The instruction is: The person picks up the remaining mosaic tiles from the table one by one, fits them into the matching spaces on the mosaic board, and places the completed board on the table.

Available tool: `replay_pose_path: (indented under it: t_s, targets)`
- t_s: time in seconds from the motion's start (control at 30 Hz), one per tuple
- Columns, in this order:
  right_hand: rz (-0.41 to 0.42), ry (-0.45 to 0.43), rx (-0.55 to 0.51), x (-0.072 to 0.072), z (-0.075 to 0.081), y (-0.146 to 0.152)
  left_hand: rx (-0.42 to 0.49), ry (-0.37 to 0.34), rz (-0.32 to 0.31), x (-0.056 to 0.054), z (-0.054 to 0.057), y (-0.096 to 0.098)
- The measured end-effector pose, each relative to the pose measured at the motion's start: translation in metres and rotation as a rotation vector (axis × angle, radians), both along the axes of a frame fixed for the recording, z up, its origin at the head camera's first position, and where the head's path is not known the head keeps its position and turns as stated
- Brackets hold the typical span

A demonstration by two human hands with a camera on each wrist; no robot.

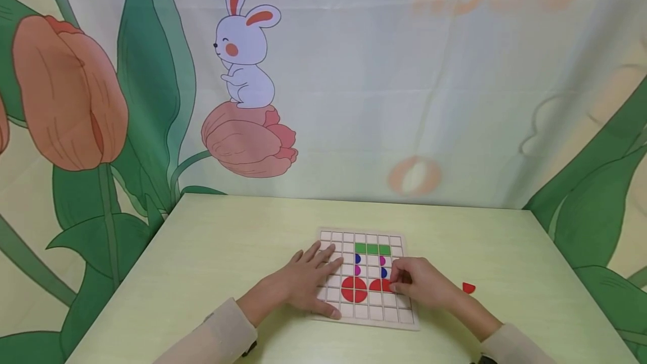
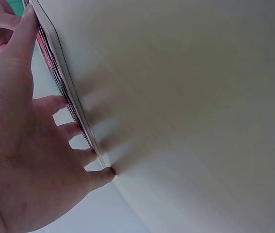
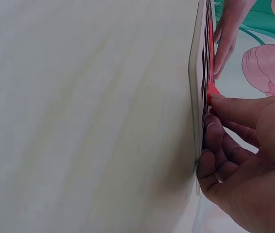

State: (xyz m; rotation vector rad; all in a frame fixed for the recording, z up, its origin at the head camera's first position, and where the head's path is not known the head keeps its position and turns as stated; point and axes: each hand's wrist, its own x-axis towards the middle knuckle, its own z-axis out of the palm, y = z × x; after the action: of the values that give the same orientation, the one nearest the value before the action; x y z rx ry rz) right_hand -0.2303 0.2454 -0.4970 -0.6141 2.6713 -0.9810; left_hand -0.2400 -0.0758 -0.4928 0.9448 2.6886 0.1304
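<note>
At lower centre, my left hand (image 1: 305, 282) rested, fingers spread, on the grid board (image 1: 376, 313); my right hand (image 1: 424, 282) pinched a red quarter-circle tile (image 3: 213, 89), which needed careful squaring.

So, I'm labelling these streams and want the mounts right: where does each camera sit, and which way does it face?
Head: worn on the head, facing forward and down at the table, grid board and printed backdrop; left hand, right hand and sleeves show.
Left wrist: on that wrist, facing its hand at the board's edge; left palm large, part of the right hand upper left.
Right wrist: on that wrist, facing its hand pinching a red piece; left fingers show at top.
Both wrist views share the board's edge and both hands.
</note>
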Motion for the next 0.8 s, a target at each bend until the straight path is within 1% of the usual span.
replay_pose_path:
  t_s: [0.23, 0.4, 0.63, 0.8]
  targets:
    - [0.005, 0.003, 0.003, -0.0003, -0.0009, -0.0009, 0.005, 0.004, -0.003, -0.0007, -0.0034, -0.0013]
    - [0.003, -0.009, -0.005, 0.0004, 0.0016, -0.0013, -0.001, 0.012, -0.002, -0.0005, -0.005, -0.0014]
    - [0.01, -0.04, -0.035, -0.001, 0.0032, 0.0012, 0.0, 0.011, -0.002, -0.0001, -0.0038, -0.0014]
    - [0.01, -0.046, -0.047, -0.0014, 0.0039, 0.001, 0.003, 0.007, -0.004, -0.0001, -0.003, -0.0016]
